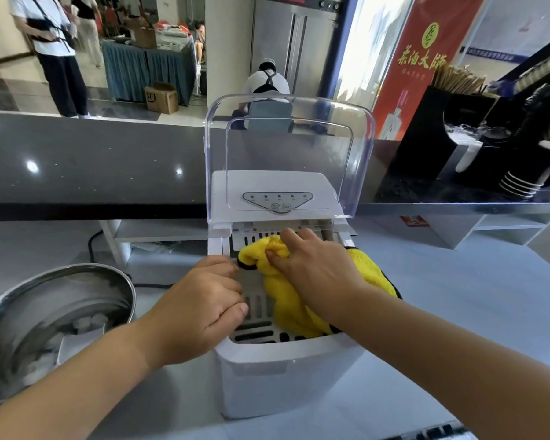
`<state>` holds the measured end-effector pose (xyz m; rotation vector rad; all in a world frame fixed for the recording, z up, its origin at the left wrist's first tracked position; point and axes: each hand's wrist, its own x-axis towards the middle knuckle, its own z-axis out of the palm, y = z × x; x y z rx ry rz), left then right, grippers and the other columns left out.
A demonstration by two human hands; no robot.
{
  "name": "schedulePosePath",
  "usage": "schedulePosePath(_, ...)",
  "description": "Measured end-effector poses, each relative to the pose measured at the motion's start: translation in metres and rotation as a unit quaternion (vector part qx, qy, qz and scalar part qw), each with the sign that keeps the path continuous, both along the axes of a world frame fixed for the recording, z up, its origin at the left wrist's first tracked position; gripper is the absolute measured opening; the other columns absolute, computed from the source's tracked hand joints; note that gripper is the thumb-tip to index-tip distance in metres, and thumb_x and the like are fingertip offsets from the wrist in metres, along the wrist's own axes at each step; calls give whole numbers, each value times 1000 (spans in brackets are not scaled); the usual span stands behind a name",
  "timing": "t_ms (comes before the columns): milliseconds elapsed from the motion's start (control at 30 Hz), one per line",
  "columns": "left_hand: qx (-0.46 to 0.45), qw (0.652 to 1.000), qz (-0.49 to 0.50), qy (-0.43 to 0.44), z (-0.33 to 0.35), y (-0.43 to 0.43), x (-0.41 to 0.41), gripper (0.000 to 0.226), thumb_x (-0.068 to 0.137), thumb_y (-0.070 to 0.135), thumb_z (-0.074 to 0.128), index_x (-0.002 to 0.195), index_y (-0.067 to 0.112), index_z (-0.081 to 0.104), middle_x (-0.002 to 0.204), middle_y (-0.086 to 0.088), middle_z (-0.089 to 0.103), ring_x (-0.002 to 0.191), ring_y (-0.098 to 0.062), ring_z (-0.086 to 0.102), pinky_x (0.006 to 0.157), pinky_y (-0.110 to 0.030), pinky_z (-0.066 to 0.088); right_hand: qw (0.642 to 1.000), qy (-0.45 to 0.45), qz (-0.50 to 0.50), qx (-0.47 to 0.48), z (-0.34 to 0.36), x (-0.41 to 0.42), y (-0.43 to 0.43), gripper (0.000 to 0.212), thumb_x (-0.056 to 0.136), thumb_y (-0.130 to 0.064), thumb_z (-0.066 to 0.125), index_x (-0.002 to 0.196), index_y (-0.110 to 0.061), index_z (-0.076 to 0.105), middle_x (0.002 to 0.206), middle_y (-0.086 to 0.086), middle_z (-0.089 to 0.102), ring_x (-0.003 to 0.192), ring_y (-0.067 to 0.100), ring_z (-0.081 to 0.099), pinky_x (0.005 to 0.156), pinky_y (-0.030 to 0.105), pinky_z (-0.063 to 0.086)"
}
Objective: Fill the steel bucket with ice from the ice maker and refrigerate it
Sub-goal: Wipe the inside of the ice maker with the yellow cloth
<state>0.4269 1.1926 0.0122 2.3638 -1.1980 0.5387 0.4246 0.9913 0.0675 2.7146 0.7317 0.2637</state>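
The filling part looks largely done. The steel bucket (77,268) stands on the pale counter (458,296) to the left of the ice maker (283,376), well apart from any fridge, and it holds ice cubes (89,322) with what looks like a scoop (77,344) lying among them. How full it is cannot be told, since only part of its inside shows.

The ice maker's clear lid (286,138) is tipped up and open. No ice is visible in the slotted basket (258,335) inside, only a yellow cloth (286,309) spread over its right half. The right hand (315,268) grasps a bunched fold of that cloth between thumb and fingers near the back of the basket. The left hand (197,309) has its fingers curled over the left rim of the ice maker's opening, seemingly steadying the machine.

So the moment reads as wiping out the emptied machine, a side job after scooping. Judged from this, 2 things remain: close the lid, then carry the bucket to a fridge. A tall steel cabinet (296,36) stands in the background, though whether it is the fridge cannot be told
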Motion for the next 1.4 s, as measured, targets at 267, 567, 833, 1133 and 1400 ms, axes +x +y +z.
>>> schedulePosePath(267,-4,1000,2,14,-1,-1,-2,43,90,23,38,49,19,50,50,7,46,60,-9,43,96,-24,35,987,12,-160,8,14,-11,-26,23,95,-13,48,112,-16,62,117,6,42,96,21,50,57,29,37)
schedulePosePath(567,-1,1000,6,9,3,0,-5,43,89,25,38,49,20,53,49,8,47,61,-10,43,89,-10,26,962,92,-240,94,17,-11,-27,31,92,-9,46,115,-20,62,103,3,37,66,18,44,57,29,43)
schedulePosePath(833,45,997,-31,60,18,5,-1,54,91,57,28,72,28,69,63,14,59,70,-2,49,88,-24,40,834,60,-195,513,24,-50,-33,32,90,-9,53,106,-37,49,93,-20,49,83,3,48,65,16,41)
schedulePosePath(1133,-301,931,1,206,63,-13,0,46,75,59,50,111,31,51,109,15,57,102,2,54,80,-15,41,774,2,-129,620,36,-85,-16,44,82,7,58,100,-33,56,91,-14,59,77,-4,52,65,8,42)
schedulePosePath(1400,-223,829,-132,495,98,-69,-18,25,94,33,49,81,19,65,73,6,70,67,3,63,71,-16,48,761,-35,-57,645,72,-101,-49,38,79,3,61,100,-28,61,90,-9,64,84,13,59,71,21,50)
